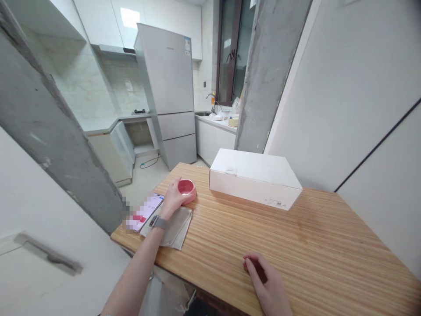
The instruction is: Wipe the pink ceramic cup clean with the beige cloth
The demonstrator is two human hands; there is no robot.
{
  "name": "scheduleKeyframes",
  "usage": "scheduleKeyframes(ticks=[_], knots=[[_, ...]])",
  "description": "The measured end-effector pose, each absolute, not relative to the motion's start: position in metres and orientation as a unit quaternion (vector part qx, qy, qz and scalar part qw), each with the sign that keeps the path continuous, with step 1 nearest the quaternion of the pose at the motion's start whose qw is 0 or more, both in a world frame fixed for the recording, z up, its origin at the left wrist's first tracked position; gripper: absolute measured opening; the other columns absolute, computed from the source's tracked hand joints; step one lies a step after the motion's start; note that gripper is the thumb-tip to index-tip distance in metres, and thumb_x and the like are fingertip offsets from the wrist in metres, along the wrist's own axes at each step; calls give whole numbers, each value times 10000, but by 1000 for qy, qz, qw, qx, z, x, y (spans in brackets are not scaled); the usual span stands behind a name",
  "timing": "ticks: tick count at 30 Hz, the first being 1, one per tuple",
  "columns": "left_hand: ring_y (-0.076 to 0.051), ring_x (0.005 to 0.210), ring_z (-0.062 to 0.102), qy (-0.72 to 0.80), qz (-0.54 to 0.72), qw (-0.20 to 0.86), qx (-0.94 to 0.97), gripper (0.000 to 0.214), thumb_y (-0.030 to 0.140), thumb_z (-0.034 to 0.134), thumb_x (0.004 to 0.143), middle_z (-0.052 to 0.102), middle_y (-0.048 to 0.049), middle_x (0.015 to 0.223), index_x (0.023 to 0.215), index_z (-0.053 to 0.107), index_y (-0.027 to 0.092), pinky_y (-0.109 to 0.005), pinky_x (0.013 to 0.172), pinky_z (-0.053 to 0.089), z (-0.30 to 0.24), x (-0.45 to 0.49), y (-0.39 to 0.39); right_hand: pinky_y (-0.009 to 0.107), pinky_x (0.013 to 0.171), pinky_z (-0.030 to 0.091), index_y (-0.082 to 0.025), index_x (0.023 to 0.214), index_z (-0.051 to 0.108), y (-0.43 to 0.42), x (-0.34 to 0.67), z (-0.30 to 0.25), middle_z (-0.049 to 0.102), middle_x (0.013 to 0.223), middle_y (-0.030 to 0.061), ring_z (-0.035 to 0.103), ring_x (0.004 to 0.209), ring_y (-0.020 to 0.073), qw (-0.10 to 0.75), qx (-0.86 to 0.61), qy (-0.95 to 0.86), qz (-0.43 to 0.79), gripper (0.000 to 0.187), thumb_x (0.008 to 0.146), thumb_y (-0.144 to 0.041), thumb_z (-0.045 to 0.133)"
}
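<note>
My left hand [173, 199] is wrapped round a small pink bowl [187, 188] that stands on the wooden table [296, 245] near its far left corner. A watch sits on that wrist. Under the forearm lies a folded beige cloth [176, 226], and beside it a phone [144, 213] with its screen blurred. My right hand [263, 276] rests on the table near the front edge, fingers curled under, with nothing visible in them.
A long white cardboard box [255, 177] lies on the table behind the bowl, near the wall. Beyond the table are a grey fridge [169, 92], a kitchen counter with a sink [213, 118], and a concrete pillar [266, 74].
</note>
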State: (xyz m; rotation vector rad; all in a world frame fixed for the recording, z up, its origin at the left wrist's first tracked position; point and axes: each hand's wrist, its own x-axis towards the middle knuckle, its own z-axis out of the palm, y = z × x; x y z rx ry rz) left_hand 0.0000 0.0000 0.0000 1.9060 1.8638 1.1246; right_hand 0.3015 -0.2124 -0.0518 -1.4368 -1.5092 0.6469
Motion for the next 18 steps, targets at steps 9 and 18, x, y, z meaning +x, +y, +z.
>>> scheduleKeyframes(ticks=[9,18], knots=[[-293,1142,606,611,430,142,649,842,494,788,657,629,-126,1265,1381,478,197,-397,962,476,19,51,-32,262,732,586,-224,885,680,-214,301,-47,746,839,64,722,779,214,455,-583,-615,273,266,900,-458,554],[-259,1141,600,447,436,270,733,852,425,808,633,622,-100,1273,1387,470,215,-398,1001,474,25,136,-71,266,723,564,-225,894,660,-213,301,-57,713,804,49,699,764,202,463,-573,-605,302,297,920,-480,511]])
